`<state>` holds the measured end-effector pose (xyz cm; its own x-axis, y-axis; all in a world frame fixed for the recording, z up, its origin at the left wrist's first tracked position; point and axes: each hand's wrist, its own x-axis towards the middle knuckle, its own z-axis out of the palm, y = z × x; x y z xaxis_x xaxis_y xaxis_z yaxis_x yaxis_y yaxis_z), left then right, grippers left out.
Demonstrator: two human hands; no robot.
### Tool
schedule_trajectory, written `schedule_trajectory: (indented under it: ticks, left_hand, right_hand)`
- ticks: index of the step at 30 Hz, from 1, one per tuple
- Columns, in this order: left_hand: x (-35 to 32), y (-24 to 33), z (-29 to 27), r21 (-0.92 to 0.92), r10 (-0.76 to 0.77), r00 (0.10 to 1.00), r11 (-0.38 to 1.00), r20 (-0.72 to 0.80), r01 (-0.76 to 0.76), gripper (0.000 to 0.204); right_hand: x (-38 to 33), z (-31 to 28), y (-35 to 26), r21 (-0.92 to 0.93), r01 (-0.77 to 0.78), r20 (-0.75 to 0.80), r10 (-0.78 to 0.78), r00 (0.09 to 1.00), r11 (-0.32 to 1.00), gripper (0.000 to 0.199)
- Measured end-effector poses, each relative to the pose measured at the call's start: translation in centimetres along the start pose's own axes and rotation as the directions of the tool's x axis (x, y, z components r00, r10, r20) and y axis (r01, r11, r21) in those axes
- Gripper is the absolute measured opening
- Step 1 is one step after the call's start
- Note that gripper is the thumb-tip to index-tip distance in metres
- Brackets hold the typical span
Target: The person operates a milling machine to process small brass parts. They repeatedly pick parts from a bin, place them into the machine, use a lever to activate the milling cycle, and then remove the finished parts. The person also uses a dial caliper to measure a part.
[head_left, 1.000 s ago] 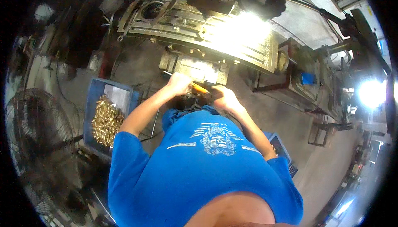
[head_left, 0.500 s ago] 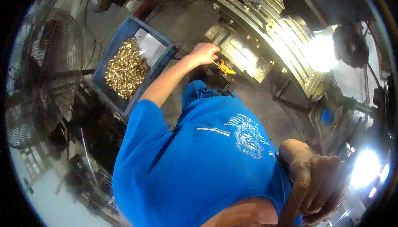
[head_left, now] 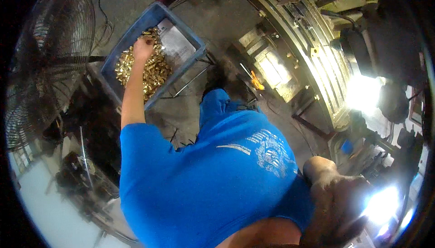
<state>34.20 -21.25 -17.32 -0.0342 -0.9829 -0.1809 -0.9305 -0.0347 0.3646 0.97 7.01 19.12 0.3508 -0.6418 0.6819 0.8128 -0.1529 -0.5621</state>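
My left hand (head_left: pixel 144 48) reaches into a blue plastic bin (head_left: pixel 106 69) at the upper left. Its fingers are bent down among small shiny brass pieces (head_left: pixel 156 69), which look like fittings; what they grip is hidden. At the lower right, close to the camera, is my right hand (head_left: pixel 337 193), dark and blurred, so its fingers and anything in them cannot be made out. A tool with an orange handle (head_left: pixel 257 81) and a thin metal shaft lies beside the machine, apart from both hands.
A white sheet (head_left: pixel 177 44) lies in the bin beside the pieces. Ahead and right stands a long metal machine bed (head_left: pixel 312 53) with a bright lamp (head_left: pixel 364 95). A large caged fan (head_left: pixel 50 57) is at the far left.
My left hand has moved left from beside the orange-handled tool at the machine into the bin of brass pieces. My right hand stays at the lower right.
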Motion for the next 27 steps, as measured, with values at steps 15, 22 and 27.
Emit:
schedule_trajectory:
  ticks: [15, 22, 27]
  left_hand:
    - [5.2, -1.8, 1.6, 0.481, 0.01, 0.994, 0.875, 0.109, -0.061, 0.019]
    - [6.9, -3.5, 2.5, 0.567, 0.038, 0.984, 0.813, 0.175, -0.132, 0.022]
    - [5.4, -2.8, 1.4, 0.623, 0.125, 0.981, 0.759, 0.148, -0.19, 0.021]
  right_hand:
    - [-11.4, -2.6, 3.1, -0.317, -0.513, -0.907, -0.096, 0.411, 0.798, 0.058]
    - [-12.4, -3.6, 3.9, -0.272, -0.522, -0.934, -0.09, 0.346, 0.809, 0.057]
    - [-13.5, -4.6, 3.9, -0.217, -0.511, -0.941, -0.04, 0.335, 0.832, 0.034]
